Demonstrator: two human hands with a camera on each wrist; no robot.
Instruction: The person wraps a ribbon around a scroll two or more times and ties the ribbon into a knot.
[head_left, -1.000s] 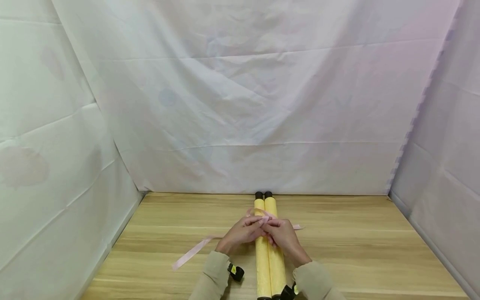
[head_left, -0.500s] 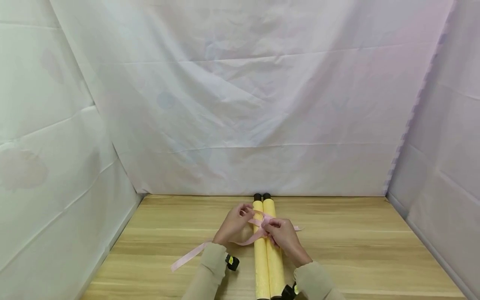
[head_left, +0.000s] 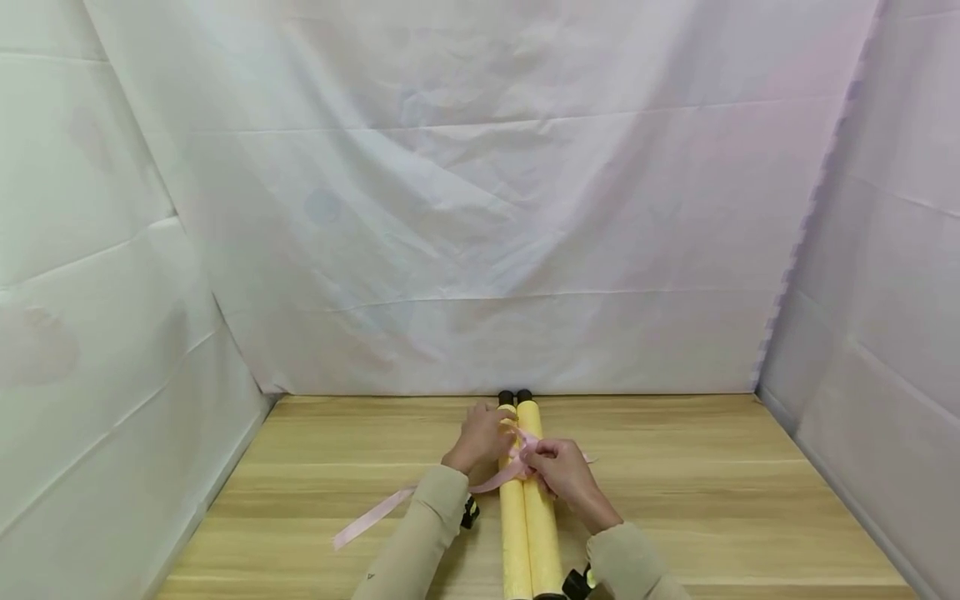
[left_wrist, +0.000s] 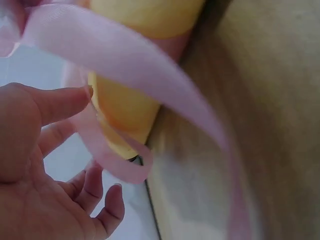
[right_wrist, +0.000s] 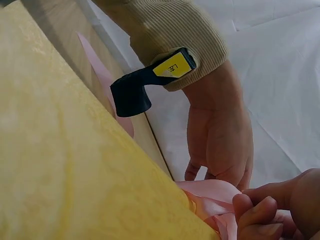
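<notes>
Two yellow rolls (head_left: 528,500) are lying side by side, running from the near edge of the counter (head_left: 675,500) toward its far edge, with one pink ribbon (head_left: 375,514) crossing them. The right hand (head_left: 564,475) is pinching the ribbon atop the rolls, fingers clamped; the left hand (head_left: 480,437), just beyond, is hovering with fingers apart and relaxed. Judged step: tying in progress; next, the left hand needs to catch the loose loop.

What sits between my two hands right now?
In the head view, the pink satin ribbon, crossing the two yellow paper rolls, lies between the left hand and right hand.
</notes>
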